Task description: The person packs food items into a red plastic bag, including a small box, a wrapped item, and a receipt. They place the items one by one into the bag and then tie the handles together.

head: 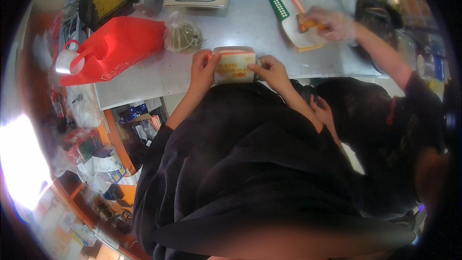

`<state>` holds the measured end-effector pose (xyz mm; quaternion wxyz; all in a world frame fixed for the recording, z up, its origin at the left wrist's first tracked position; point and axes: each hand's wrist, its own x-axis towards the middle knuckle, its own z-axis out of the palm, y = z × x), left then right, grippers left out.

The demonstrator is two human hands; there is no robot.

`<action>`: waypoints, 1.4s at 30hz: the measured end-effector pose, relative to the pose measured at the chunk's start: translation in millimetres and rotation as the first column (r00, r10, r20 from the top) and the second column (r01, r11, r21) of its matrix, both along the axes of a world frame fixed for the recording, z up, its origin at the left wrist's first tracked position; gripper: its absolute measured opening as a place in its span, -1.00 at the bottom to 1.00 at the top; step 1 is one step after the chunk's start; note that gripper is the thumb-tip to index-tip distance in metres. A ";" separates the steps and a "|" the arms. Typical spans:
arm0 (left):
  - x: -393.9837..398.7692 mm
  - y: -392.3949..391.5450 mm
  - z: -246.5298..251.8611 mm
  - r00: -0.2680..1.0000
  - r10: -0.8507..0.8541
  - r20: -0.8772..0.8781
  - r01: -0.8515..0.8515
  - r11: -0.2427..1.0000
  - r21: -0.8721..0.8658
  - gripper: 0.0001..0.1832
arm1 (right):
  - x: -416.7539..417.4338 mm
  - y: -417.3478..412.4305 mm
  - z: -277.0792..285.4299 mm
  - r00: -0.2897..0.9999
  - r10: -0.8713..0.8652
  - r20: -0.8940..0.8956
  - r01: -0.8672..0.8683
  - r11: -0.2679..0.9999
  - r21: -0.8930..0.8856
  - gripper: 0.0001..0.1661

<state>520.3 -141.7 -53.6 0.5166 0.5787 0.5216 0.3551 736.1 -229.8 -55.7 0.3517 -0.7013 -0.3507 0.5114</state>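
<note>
A small printed cardboard food box point(235, 69) stands at the front edge of the steel table, close against my dark clothing. My left hand point(204, 68) grips its left side, thumb and fingers at the upper corner. On the right side, my right hand point(273, 73) pinches the box's edge. White paperboard shows at the box's upper rim, and its front bears yellow and red lettering. The inside is hidden from this angle. Just beyond my left hand sits a knotted clear plastic bag point(183, 39) with greenish contents.
A co-worker's gloved hand point(335, 25) holds orange-brown food over an opened cardboard carton point(299, 34) at right. Left of me lie a red carry bag point(124, 52) and a dark tray of yellow food point(90, 5). A lidded steel pan point(196, 1) stands at the back of the table point(249, 21).
</note>
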 end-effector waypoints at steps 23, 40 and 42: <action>38.2 19.0 13.5 0.987 -0.143 0.078 0.153 0.978 -0.140 -0.37 | 23.0 73.6 44.0 0.999 -0.021 0.035 0.010 0.963 0.270 -0.70; 75.4 45.8 51.4 0.903 -0.146 -0.404 0.371 0.738 0.563 -0.27 | 80.6 114.2 45.8 0.820 -0.022 0.572 -0.207 0.920 0.332 -0.63; 80.3 54.3 62.0 0.924 -0.177 -0.338 0.349 0.748 0.564 -0.22 | 73.5 74.0 54.6 0.744 0.135 0.654 -0.460 0.814 0.355 -0.65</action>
